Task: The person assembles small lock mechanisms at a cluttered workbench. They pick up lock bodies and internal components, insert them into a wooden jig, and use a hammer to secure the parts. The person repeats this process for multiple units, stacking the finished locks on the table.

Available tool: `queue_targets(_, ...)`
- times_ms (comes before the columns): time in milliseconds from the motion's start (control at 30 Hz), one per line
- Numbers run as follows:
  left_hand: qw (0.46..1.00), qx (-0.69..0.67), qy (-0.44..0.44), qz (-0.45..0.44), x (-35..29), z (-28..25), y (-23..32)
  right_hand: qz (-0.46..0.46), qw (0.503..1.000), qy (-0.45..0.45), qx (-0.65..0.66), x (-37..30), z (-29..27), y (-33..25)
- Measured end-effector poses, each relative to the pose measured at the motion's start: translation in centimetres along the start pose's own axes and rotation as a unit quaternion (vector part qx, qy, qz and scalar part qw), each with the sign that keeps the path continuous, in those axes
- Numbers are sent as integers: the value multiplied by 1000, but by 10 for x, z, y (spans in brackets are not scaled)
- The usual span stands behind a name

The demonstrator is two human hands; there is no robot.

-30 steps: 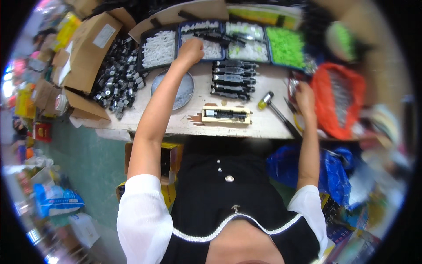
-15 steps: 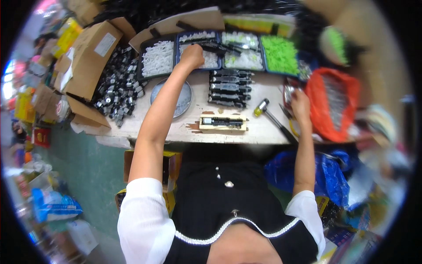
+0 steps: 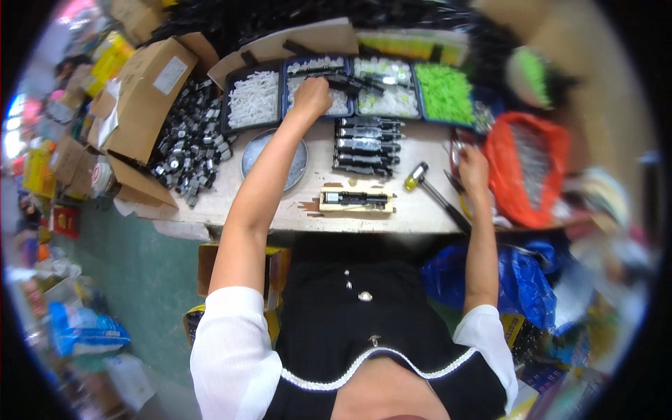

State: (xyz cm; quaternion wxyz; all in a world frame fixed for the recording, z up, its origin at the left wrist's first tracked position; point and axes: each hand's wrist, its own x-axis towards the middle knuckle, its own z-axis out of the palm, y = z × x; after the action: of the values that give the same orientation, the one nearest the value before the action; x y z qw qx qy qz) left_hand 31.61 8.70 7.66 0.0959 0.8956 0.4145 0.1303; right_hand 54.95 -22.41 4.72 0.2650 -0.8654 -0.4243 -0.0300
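Observation:
My left hand [image 3: 311, 96] reaches to the far side of the table, over a blue-rimmed bin [image 3: 286, 108] of small whitish parts. Its fingers are curled closed; what they hold, if anything, is hidden. Dark elongated parts [image 3: 345, 82] lie across the bins just beside it. At the right, my right hand [image 3: 473, 170] has its fingers drawn together at a small tray of metal pieces [image 3: 458, 145], and I cannot make out anything in them. Between the hands, a black assembly [image 3: 355, 199] rests in a pale wooden fixture [image 3: 336, 209]. Behind it lie several stacked black-and-silver assemblies [image 3: 365, 143].
A hammer [image 3: 439, 196] lies left of my right forearm, and a red bag [image 3: 502, 199] of small grey pieces stands to its right. A round metal dish [image 3: 302, 170] is partly under my left forearm. Black-and-silver parts [image 3: 190, 143] spill from a cardboard box [image 3: 150, 98].
My left hand has shifted slightly right and nearer over the same bin. My right hand has moved a little left at the small tray. The assembly in the fixture stays put.

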Motion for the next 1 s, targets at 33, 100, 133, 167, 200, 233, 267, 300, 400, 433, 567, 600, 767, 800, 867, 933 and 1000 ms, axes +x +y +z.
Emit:
queue_targets(33, 1000, 3, 23, 8, 2, 5, -5, -3, 1000, 1, 7, -1, -2, -3)
queue_targets(100, 997, 7, 66, 25, 2, 5, -14, -12, 1000, 8, 15, -1, -5, -2)
queue_targets(133, 998, -45, 48, 12, 2, 0, -14, -16, 1000, 11, 19, -2, -7, -1)
queue_targets(167, 995, -97, 30, -2, 1, -7, -15, -16, 999, 19, 25, -2, -7, 3)
queue_targets(200, 989, -148, 13, -17, -1, -15, -16, -18, 999, 26, 32, -2, -5, 6)
queue_targets(233, 959, -275, 7, -64, -1, -13, -23, -20, 999, 33, 39, -2, -5, 8)
queue_targets(267, 934, -347, 14, -82, -2, -15, -25, -31, 997, 45, 48, -2, -5, 8)
queue_targets(300, 904, -415, 21, -100, -8, -21, -25, -42, 996, 56, 59, -2, -5, 6)
queue_targets(400, 797, -585, 35, -148, -33, -40, -16, 12, 984, 41, 173, -9, -16, -24)
queue_targets(433, 762, -630, 20, -150, -43, -43, -13, 47, 974, 27, 221, -12, -19, -39)
queue_targets(567, 648, -748, -59, -128, -104, -52, 18, 38, 925, -54, 375, -26, -14, -80)
queue_targets(600, 621, -771, -74, -122, -121, -51, 26, 37, 904, -79, 419, -31, -14, -97)
queue_targets(767, 559, -813, -140, -90, -182, -31, 40, 20, 810, -213, 546, -50, -8, -157)
queue_targets(800, 565, -809, -141, -85, -190, -30, 40, 8, 794, -228, 563, -53, -2, -163)
queue_targets(867, 562, -810, -141, -85, -200, -28, 40, 15, 763, -269, 587, -57, 4, -171)
queue_targets(933, 565, -809, -138, -81, -206, -25, 40, 10, 756, -281, 591, -59, 4, -183)
queue_targets(1000, 572, -806, -133, -74, -210, -22, 38, 4, 750, -293, 594, -61, 7, -189)
